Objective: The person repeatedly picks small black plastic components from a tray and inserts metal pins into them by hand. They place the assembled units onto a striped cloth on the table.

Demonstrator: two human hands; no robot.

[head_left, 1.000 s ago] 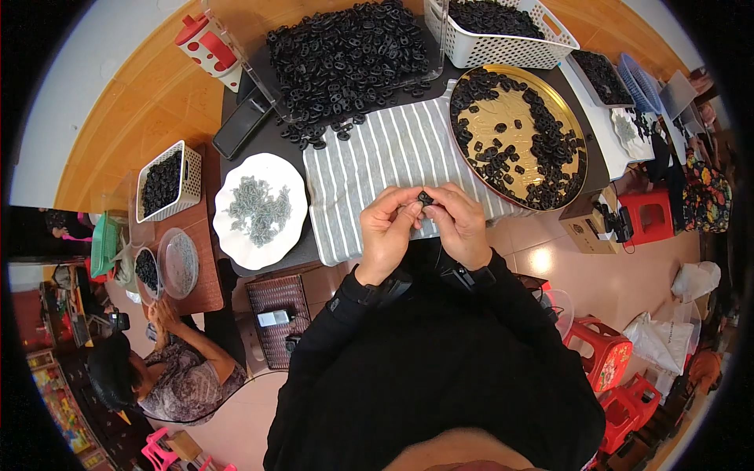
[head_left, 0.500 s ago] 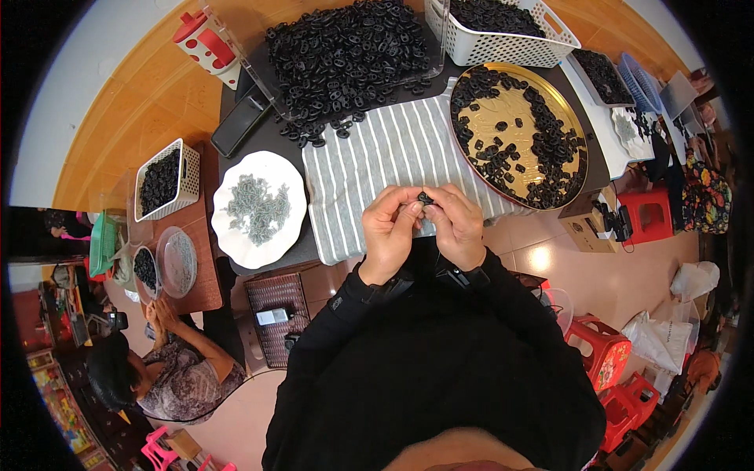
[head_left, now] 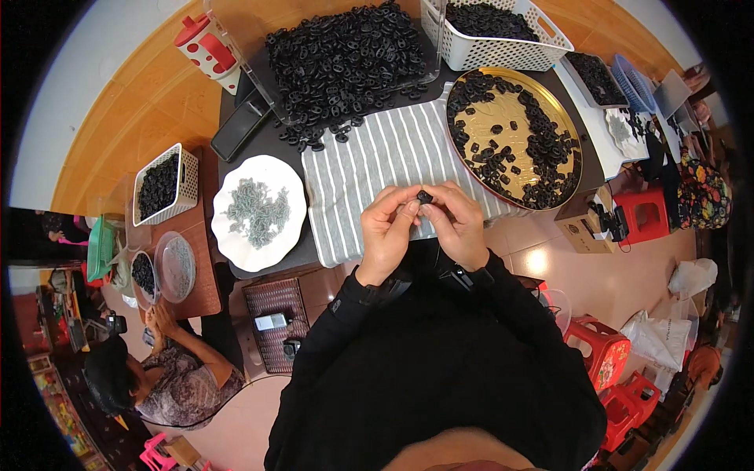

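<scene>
A small black plastic part (head_left: 424, 197) is pinched between my two hands, above the front of a grey striped cloth (head_left: 377, 169). My left hand (head_left: 386, 235) grips it with thumb and forefinger. From the other side, the fingertips of my right hand (head_left: 462, 231) close on the same part. Its finer shape is hidden by my fingers. Left of the cloth lies a white scalloped plate (head_left: 228, 235) holding small grey screw-like pieces (head_left: 257, 212). On the right, a round gold tray (head_left: 485, 124) carries many small black parts, mostly around its rim.
At the back, a heap of black oval parts (head_left: 345, 63) spills from a clear bin. White baskets (head_left: 503, 56) of black parts stand behind the tray and at far left. A phone (head_left: 242, 128) lies behind the plate. Another person (head_left: 184, 377) works at the left table.
My hands stay in nearly the same place, still pinching the black part, which shows a little more now. The view has shifted slightly.
</scene>
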